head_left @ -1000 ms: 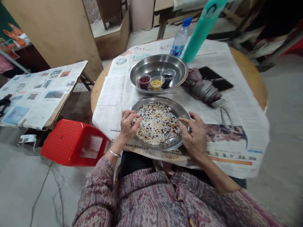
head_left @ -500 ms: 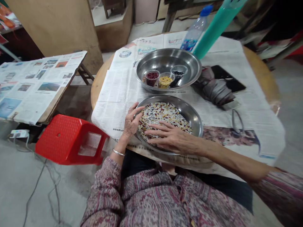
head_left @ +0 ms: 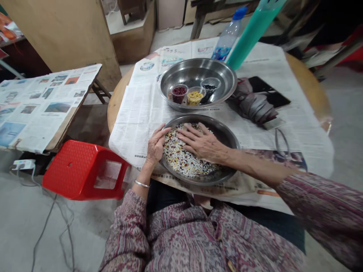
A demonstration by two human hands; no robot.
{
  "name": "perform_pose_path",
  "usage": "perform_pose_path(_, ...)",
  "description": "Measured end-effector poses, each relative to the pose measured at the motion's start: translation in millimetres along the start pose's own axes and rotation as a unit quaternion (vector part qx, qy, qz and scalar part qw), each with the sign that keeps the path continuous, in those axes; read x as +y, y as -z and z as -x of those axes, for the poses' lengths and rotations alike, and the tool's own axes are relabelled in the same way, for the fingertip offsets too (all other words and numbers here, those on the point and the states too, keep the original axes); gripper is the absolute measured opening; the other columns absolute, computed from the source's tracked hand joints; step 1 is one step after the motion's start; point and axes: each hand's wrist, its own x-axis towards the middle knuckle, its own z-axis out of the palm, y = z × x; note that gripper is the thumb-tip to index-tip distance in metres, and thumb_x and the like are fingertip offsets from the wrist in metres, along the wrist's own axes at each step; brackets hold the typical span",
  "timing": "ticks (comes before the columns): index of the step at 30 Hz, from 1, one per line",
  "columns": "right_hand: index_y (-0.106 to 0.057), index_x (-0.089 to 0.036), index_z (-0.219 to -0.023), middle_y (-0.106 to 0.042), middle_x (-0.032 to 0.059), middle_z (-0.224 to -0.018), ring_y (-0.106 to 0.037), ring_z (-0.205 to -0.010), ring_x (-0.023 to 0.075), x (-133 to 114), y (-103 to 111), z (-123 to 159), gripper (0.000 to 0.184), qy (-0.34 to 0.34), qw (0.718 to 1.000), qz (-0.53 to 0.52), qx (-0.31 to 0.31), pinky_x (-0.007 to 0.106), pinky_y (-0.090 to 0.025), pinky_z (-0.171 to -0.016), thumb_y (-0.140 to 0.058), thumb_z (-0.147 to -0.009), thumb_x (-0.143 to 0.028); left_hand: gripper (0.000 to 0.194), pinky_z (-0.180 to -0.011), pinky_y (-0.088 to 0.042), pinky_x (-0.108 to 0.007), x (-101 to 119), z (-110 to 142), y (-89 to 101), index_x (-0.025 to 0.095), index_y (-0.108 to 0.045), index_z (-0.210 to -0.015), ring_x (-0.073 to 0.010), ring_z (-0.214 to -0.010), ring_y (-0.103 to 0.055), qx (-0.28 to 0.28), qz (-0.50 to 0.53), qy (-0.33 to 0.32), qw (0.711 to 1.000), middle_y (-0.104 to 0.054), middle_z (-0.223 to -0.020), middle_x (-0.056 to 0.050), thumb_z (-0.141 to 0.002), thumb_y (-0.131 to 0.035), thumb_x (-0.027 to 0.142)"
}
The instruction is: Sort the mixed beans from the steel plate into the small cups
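1. mixed grains (head_left: 184, 160), white flecked with red, yellow and dark, lie spread in a steel plate (head_left: 225, 138) near the front edge of a round table (head_left: 116, 107) covered with newspaper (head_left: 133, 128).
2. right hand (head_left: 202, 142) lies palm down on the grains, fingers spread wide, holding nothing.
3. left hand (head_left: 155, 145) curves at the plate's left side, fingers close together against the grains. whether it pinches any, i cannot tell. a bangle (head_left: 141, 184) circles its wrist.
4. just beyond the plate, a steel basin (head_left: 195, 70) holds a red cup (head_left: 179, 94), a yellow cup (head_left: 195, 98) and a dark cup (head_left: 210, 86), all touching.
5. a plastic bottle (head_left: 227, 39) and a teal flask (head_left: 252, 34) stand behind the basin; a grey bundle (head_left: 255, 105) lies to its right.
6. a red stool (head_left: 82, 170) stands on the floor, left of the table.
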Motion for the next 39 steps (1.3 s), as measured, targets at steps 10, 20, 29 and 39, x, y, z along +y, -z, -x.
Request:
perform_pose_path(10,-0.067,-0.016,-0.113,-0.067,0.0139,-0.107,-0.062,-0.1,0.0251,-19.4,33.4,32.2,0.028,-0.076,0.992,-0.067,-0.078,0.035,-0.05,-0.082,-0.046,-0.103,-0.03,0.041,-0.128,-0.033,-0.048,-3.2,-0.2,0.3,0.028,-0.077,-0.115,-0.0232,-0.141,-0.052,0.011,0.006,0.007,1.0,-0.063,-0.146,0.0,-0.091,-0.048,0.012)
perform_pose_path(20,-0.066,-0.017,-0.108,-0.063,0.0112,-0.099,-0.058,-0.088,0.0205,-39.5,9.3,-21.4,0.028,-0.041,0.991,-0.109,-0.062,0.031,-0.046,-0.074,-0.038,-0.104,-0.019,0.036,-0.127,-0.032,-0.047,-3.9,-0.9,0.2,0.026,-0.077,-0.114,-0.0217,-0.14,-0.053,0.013,0.017,0.018,1.0,-0.063,-0.145,-0.002,-0.094,-0.048,0.018)
perform_pose_path(29,-0.069,-0.018,-0.107,-0.068,0.0124,-0.104,-0.065,-0.091,0.0237,-8.7,20.8,20.6,0.028,-0.189,0.979,-0.059,-0.056,0.034,-0.052,-0.075,-0.045,-0.103,-0.032,0.038,-0.127,-0.032,-0.049,-4.2,-0.3,-0.3,0.029,-0.077,-0.113,-0.0223,-0.14,-0.053,0.011,0.009,0.004,1.0,-0.063,-0.144,-0.001,-0.093,-0.048,0.014)
perform_pose_path(39,-0.068,-0.02,-0.109,-0.066,0.0098,-0.102,-0.062,-0.094,0.0209,-51.5,15.3,-15.7,0.026,-0.032,0.983,-0.177,-0.036,0.034,-0.054,-0.08,-0.044,-0.104,-0.028,0.035,-0.126,-0.034,-0.044,-1.7,-0.5,-0.2,0.024,-0.077,-0.113,-0.0216,-0.139,-0.054,0.014,0.002,0.011,1.0,-0.062,-0.146,-0.003,-0.094,-0.048,0.017)
